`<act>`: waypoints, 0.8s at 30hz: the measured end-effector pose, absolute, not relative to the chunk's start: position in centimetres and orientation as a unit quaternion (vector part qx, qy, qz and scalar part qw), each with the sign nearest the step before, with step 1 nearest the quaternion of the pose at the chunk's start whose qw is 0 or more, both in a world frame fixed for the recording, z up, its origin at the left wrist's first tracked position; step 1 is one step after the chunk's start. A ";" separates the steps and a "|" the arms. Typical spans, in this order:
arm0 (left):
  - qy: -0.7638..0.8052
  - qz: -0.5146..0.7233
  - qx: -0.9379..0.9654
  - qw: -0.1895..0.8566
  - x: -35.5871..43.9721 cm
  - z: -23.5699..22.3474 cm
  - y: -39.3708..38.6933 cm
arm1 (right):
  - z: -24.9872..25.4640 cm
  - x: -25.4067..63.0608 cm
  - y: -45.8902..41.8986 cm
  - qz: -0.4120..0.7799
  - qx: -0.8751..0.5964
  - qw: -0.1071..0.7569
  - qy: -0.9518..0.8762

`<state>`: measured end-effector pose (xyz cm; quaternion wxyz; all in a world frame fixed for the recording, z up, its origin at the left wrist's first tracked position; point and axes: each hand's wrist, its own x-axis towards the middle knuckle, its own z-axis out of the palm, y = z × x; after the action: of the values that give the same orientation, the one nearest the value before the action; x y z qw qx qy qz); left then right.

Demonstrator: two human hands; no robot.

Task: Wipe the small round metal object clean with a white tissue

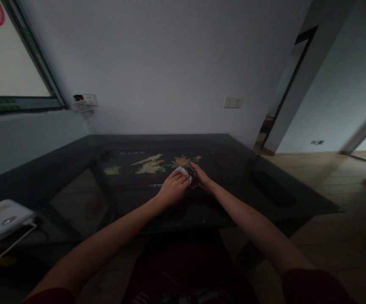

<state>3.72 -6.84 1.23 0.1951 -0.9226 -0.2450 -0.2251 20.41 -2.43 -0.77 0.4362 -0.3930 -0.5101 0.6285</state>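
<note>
Both hands meet above the dark glass-topped table [183, 211], near its middle. My left hand [175, 184] is closed on a crumpled white tissue or cloth [182, 170] and presses it against a small dark, shiny object [190, 172]. Around that object's right side wrap the fingers of my right hand [200, 176]. The object looks rounded, but the fingers cover much of it and its kind cannot be made out.
A white box-shaped device [7, 217] with a white cable stands at the table's left edge. A long dark item [273, 188] lies toward the right. Wall sockets [233, 102] sit behind the table, and a bird-and-flower picture [151, 164] shows in the tabletop.
</note>
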 end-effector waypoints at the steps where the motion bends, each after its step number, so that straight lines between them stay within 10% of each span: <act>1: -0.248 -0.216 -0.928 0.175 3.8 1.3 -6.9 | -0.8 20.4 -2.5 0.624 -0.398 0.436 -0.511; 11: -0.336 -0.279 -0.890 -0.132 4.6 1.0 -7.3 | -0.5 20.2 -2.7 0.604 -0.414 0.470 -0.493; 24: -0.233 -0.217 -0.933 0.166 3.1 1.7 -5.3 | -0.3 20.5 -2.4 0.609 -0.410 0.453 -0.506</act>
<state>3.11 -5.28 1.75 0.1664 -0.9333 -0.2330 -0.2168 20.48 -2.37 -0.29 0.4532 -0.4099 -0.5056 0.6091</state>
